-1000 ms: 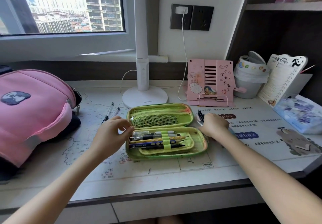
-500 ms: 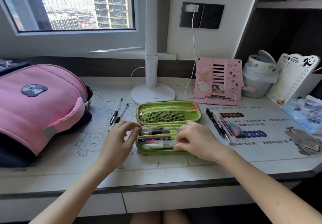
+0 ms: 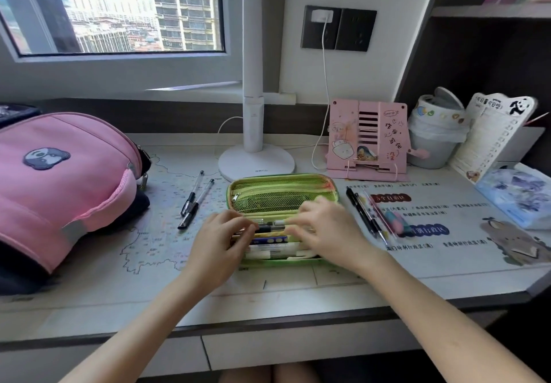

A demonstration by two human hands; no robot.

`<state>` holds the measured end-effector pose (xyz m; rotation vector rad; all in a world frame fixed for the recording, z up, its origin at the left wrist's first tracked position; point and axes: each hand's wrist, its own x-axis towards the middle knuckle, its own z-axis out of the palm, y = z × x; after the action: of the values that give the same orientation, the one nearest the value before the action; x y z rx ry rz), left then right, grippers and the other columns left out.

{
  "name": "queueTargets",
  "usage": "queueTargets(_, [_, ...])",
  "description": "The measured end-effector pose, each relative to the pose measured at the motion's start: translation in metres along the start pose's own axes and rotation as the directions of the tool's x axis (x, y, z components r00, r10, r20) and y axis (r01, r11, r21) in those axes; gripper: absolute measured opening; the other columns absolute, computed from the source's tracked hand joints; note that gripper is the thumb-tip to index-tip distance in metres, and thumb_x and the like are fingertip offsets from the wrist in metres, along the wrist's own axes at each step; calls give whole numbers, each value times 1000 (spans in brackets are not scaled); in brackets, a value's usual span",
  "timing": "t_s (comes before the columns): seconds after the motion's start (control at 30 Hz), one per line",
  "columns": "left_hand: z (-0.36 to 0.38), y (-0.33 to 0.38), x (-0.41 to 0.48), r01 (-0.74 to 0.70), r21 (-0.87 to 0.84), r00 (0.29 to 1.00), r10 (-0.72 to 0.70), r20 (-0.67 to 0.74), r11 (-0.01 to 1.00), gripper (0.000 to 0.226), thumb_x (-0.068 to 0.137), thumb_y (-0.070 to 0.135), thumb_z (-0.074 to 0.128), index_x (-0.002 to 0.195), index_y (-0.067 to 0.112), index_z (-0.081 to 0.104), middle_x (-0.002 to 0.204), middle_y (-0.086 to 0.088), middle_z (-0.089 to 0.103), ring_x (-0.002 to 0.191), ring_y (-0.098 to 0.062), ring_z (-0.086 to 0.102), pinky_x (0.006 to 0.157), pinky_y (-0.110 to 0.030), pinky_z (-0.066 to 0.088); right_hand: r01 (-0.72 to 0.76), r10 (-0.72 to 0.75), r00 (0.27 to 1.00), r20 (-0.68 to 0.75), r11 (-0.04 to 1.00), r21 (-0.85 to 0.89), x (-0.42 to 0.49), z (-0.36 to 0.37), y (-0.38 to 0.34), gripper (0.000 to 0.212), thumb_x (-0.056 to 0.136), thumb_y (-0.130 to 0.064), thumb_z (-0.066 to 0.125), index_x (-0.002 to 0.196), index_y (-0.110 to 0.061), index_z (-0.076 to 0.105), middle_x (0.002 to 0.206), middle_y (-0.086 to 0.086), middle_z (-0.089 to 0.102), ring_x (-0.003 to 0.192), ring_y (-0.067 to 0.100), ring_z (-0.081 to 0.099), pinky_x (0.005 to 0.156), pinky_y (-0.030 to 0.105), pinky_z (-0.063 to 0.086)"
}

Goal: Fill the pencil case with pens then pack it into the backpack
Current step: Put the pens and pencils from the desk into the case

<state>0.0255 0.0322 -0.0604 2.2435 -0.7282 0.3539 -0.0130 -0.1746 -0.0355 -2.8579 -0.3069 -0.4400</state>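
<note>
The green pencil case (image 3: 283, 187) lies open in the middle of the desk, its mesh lid folded back. Several pens (image 3: 269, 242) lie in its lower half under elastic loops. My left hand (image 3: 219, 241) curls over the case's left end and pinches the tip of a black pen (image 3: 268, 228). My right hand (image 3: 326, 229), blurred, has bent fingers over the case's right part, fingertips on the same pen's other end. Two loose pens (image 3: 195, 200) lie left of the case, and several more pens (image 3: 365, 214) lie right of it. The pink backpack (image 3: 59, 179) lies at the far left.
A white lamp base (image 3: 256, 163) stands just behind the case. A pink book stand (image 3: 368, 141), a small bin (image 3: 433, 135), a checklist card (image 3: 489, 135) and a tissue pack (image 3: 518, 194) fill the back right. The desk edge (image 3: 268, 323) runs in front.
My right hand came from the pens on the right to over the case. My left hand shifted from the case's left rim onto the pens inside. The view moved closer.
</note>
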Motion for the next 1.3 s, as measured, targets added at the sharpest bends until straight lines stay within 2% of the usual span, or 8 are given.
queueTargets(0.1, [2, -1, 3, -34, 42, 999, 33, 26, 999, 16, 87, 25, 59, 90, 16, 72, 96, 1, 64, 93, -20, 52, 80, -31, 39, -392, 369, 898, -239, 918, -59, -3, -13, 44, 23, 90, -32, 55, 98, -15, 69, 94, 4, 70, 86, 20, 59, 69, 27, 43])
queueTargets(0.17, [2, -2, 5, -27, 36, 999, 26, 37, 999, 16, 87, 24, 59, 89, 15, 72, 96, 0, 64, 94, -20, 53, 82, -34, 42, -619, 599, 786, -154, 765, -181, -7, -20, 68, 32, 89, -38, 57, 99, -9, 64, 97, 10, 68, 91, 27, 61, 65, 27, 41])
queueTargets(0.33, [3, -1, 9, -27, 25, 999, 27, 33, 999, 12, 86, 22, 62, 88, 16, 72, 95, 0, 64, 93, -20, 54, 81, -36, 43, -716, 738, 672, 68, 670, -198, -8, -12, 86, 28, 83, -38, 65, 82, -19, 45, 101, 14, 67, 92, 30, 62, 63, 28, 39])
queueTargets(0.43, [3, -1, 10, -27, 23, 999, 26, 38, 999, 11, 85, 21, 62, 88, 16, 72, 94, 0, 64, 92, -20, 55, 81, -36, 44, -745, 763, 637, 112, 646, -166, -2, -15, 84, 30, 83, -31, 65, 109, -21, 52, 109, 13, 64, 97, 31, 61, 67, 29, 41])
queueTargets(0.6, [-3, -2, 7, -2, 2, 1000, 2, 30, 1000, 10, 85, 19, 62, 88, 16, 71, 94, 0, 64, 91, -19, 56, 80, -37, 45, -743, 762, 633, 134, 647, -172, 2, -17, 83, 23, 84, -18, 61, 73, -17, 41, 92, 10, 57, 81, 27, 54, 62, 29, 39])
queueTargets(0.9, [-12, -16, 14, 235, -291, 966, -255, -31, 927, 15, 91, 16, 53, 101, 19, 64, 100, 3, 66, 93, -10, 60, 75, -19, 45, -494, 451, 865, -220, 839, -226, 8, -39, 29, 19, 86, -28, 63, 84, -10, 69, 75, 9, 65, 67, 24, 49, 58, 26, 35])
queueTargets(1.1, [-14, -15, 14, 252, -356, 966, -253, 45, 900, 21, 93, 20, 48, 109, 23, 61, 109, 7, 65, 102, -8, 58, 86, -28, 46, -217, 159, 937, 311, 963, 162, 11, -36, -12, 13, 80, -31, 68, 83, -20, 74, 80, -7, 71, 75, 10, 63, 67, 32, 52])
queueTargets(1.3, [-1, -5, 7, 202, -298, 979, -181, 97, 933, 20, 94, 25, 48, 99, 17, 65, 97, -1, 69, 94, -16, 61, 87, -44, 48, -187, 134, 946, 295, 970, 157, 25, -10, -16, 23, 86, -36, 61, 98, -21, 73, 97, -4, 72, 87, 12, 61, 77, 30, 49])
